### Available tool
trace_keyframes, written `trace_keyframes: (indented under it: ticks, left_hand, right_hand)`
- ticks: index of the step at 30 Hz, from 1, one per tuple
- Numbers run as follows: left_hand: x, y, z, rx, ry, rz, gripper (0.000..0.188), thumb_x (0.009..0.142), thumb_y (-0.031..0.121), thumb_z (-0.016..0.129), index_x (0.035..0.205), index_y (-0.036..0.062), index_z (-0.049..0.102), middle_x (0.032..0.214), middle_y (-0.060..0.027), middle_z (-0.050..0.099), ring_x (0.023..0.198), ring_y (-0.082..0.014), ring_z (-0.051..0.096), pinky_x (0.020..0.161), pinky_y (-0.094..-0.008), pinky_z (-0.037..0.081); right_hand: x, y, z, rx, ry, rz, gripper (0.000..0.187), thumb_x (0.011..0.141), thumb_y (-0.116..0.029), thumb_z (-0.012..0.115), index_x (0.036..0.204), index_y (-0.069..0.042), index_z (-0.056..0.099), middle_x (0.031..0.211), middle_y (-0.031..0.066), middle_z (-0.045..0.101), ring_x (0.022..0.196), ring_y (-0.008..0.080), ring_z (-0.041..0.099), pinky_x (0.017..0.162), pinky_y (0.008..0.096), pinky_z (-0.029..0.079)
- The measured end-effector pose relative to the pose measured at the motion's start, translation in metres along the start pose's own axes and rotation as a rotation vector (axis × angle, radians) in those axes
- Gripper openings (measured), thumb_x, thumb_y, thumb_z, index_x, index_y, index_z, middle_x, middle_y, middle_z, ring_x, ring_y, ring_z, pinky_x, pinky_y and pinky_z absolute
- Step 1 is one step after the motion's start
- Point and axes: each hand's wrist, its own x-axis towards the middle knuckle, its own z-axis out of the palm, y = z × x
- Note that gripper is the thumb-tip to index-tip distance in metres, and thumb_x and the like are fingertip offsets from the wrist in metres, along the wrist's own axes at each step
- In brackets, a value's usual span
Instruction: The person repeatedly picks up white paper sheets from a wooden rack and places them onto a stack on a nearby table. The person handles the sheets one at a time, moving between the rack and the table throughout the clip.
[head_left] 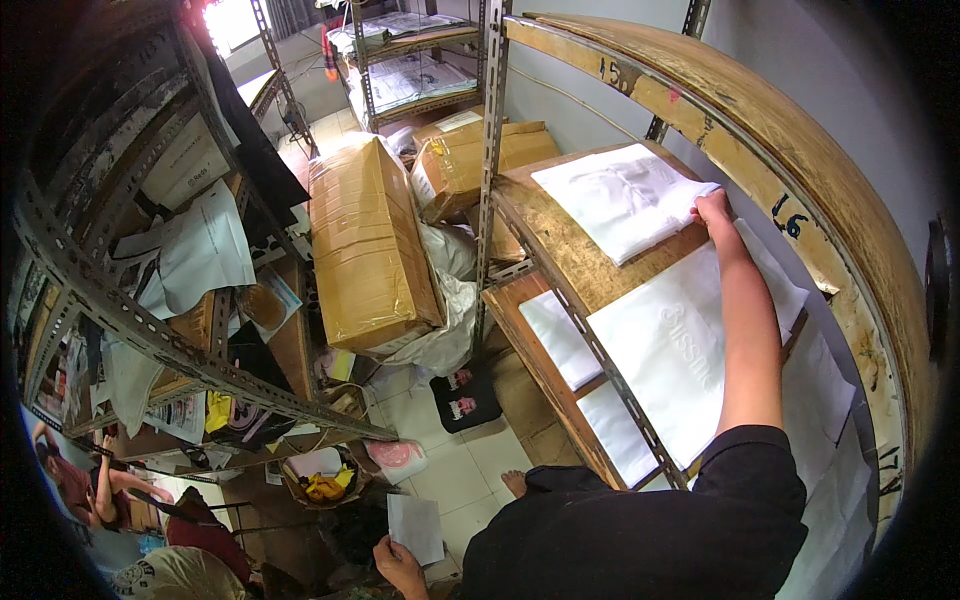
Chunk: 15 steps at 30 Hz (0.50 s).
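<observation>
My right hand reaches up onto a wooden shelf and grips the corner of a flat white plastic-wrapped packet lying there. A second, larger white packet lies nearer me on the same shelf, under my forearm. My left hand hangs low near the floor and holds a white sheet of paper by its lower edge. More white packets rest on the shelf below.
A tall taped cardboard box leans in the aisle, with a smaller box behind it and white sacks beside it. Metal racks with bags stand at left. A basket sits on the tiled floor. Another person crouches at lower left.
</observation>
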Motion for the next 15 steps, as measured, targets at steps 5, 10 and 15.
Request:
trace_keyframes:
  ticks: [5,10,15]
  left_hand:
    - [-0.004,-0.007,0.003,0.031,0.011,0.015,0.017,0.088,0.001,0.056,0.101,-0.0097,0.062,0.088,-0.0217,0.059,0.078,-0.0375,0.059,0.07,-0.0445,0.048]
    - [0.018,0.024,0.013,-0.09,-0.012,0.077,0.019,0.088,0.001,0.056,0.102,-0.0094,0.062,0.089,-0.0214,0.059,0.079,-0.0377,0.059,0.07,-0.0433,0.048]
    - [0.054,0.103,0.0,-0.229,0.033,0.194,0.02,0.091,0.005,0.056,0.105,-0.008,0.062,0.093,-0.0204,0.061,0.084,-0.0355,0.061,0.075,-0.0416,0.048]
  right_hand:
    - [-0.02,-0.022,0.012,-0.155,-0.093,0.109,0.014,0.082,-0.005,0.062,0.094,0.002,0.059,0.078,0.0114,0.067,0.059,0.0175,0.066,0.044,0.0283,0.053]
    - [0.015,-0.003,0.028,-0.324,0.094,-0.7,0.027,0.081,-0.012,0.069,0.103,0.0,0.058,0.087,0.0109,0.065,0.07,0.0188,0.064,0.059,0.033,0.053]
    - [-0.288,-0.153,0.085,-0.064,-1.178,-0.815,0.052,0.092,-0.037,0.066,0.128,-0.002,0.054,0.111,0.0164,0.066,0.098,0.0283,0.065,0.087,0.0398,0.053]
